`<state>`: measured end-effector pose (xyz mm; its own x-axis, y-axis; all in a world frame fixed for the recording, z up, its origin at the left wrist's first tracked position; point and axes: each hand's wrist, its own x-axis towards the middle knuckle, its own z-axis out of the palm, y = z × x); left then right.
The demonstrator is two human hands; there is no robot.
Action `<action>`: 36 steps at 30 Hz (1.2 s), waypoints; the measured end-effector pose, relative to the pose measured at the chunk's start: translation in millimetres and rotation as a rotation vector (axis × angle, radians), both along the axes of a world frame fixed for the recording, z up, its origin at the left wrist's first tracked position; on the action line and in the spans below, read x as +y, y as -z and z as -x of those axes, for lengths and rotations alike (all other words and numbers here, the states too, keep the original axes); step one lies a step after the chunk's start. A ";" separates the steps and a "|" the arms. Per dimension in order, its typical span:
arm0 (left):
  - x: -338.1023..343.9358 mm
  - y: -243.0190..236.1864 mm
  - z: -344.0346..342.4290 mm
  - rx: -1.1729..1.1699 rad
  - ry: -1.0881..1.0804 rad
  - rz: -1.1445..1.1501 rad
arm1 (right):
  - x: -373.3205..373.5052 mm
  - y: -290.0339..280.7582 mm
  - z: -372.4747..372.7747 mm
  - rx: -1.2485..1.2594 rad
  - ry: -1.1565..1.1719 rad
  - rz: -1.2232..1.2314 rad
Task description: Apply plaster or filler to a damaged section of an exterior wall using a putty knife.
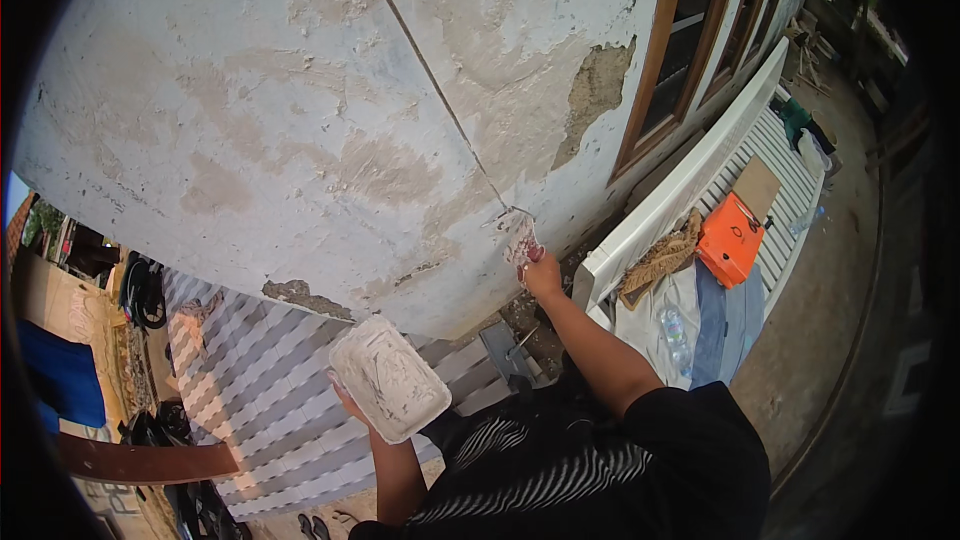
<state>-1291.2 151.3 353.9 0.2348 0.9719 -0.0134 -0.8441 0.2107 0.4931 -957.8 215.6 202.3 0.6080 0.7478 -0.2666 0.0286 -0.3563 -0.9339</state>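
Note:
My right hand [543, 274] is stretched out to the wall and grips a putty knife [520, 238], whose white-smeared blade lies against the plaster low on the wall [300, 120], at the lower end of a long diagonal crack. My left hand [347, 402] holds up a shallow rectangular white tray [390, 378] from below; its inside is smeared with white filler. The wall is whitish, with rough patches and spots where the plaster has flaked off.
A white slatted bench [700, 180] stands along the wall at right, carrying an orange case [732, 238], a brown board, cloths and a plastic bottle. A wooden window frame [665, 50] sits above it. Patterned paving [250, 390] lies below; motorbikes at far left.

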 end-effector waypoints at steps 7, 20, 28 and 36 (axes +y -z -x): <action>-6.4 6.9 10.3 -0.024 -0.056 0.018 | 23.4 -43.8 39.7 -0.272 -0.090 0.042; 6.3 -8.7 -7.5 0.095 -0.172 0.036 | -47.0 -145.6 45.3 0.756 -0.368 -0.364; 7.1 -22.0 -34.5 0.165 -0.127 -0.039 | -56.5 -200.7 59.6 0.863 -0.365 -0.474; 1.3 -29.3 -38.8 0.214 -0.144 -0.086 | -55.9 -250.4 80.8 0.425 -0.616 -0.470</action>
